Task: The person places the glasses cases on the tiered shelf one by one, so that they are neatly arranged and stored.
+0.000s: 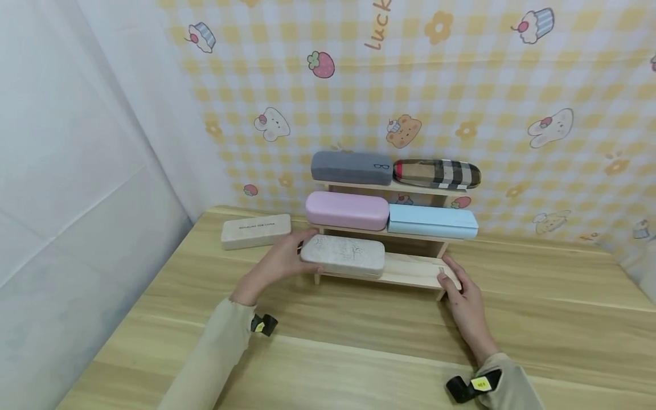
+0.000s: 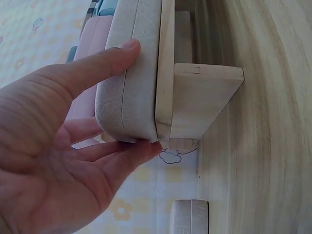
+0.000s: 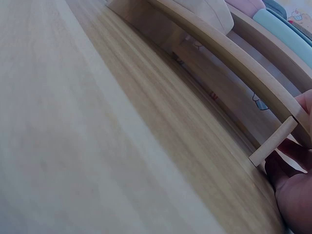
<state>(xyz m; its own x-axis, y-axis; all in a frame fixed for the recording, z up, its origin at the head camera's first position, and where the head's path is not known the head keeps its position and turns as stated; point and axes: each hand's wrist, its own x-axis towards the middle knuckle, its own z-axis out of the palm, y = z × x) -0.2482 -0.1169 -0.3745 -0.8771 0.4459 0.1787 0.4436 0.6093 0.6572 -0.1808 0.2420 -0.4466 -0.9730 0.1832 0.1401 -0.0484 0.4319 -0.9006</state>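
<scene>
A three-tier wooden display rack (image 1: pixel 417 271) stands on the table, bearing glasses cases. On its lowest tier, at the left, lies a cream embossed glasses case (image 1: pixel 342 256). My left hand (image 1: pixel 279 259) holds this case by its left end; in the left wrist view the thumb lies along its front side and the fingertips touch its end beside the shelf board. My right hand (image 1: pixel 465 304) grips the right end of the lowest tier, thumb on top. In the right wrist view the fingers of that hand (image 3: pixel 292 183) are partly cut off by the frame edge.
Grey (image 1: pixel 351 168) and plaid (image 1: pixel 437 173) cases occupy the top tier; pink (image 1: pixel 347 210) and light blue (image 1: pixel 433 221) ones, the middle. Another cream case (image 1: pixel 256 232) with printed lettering lies on the table (image 1: pixel 348 364), left of the rack. A checked cloth (image 1: pixel 359 102) hangs behind.
</scene>
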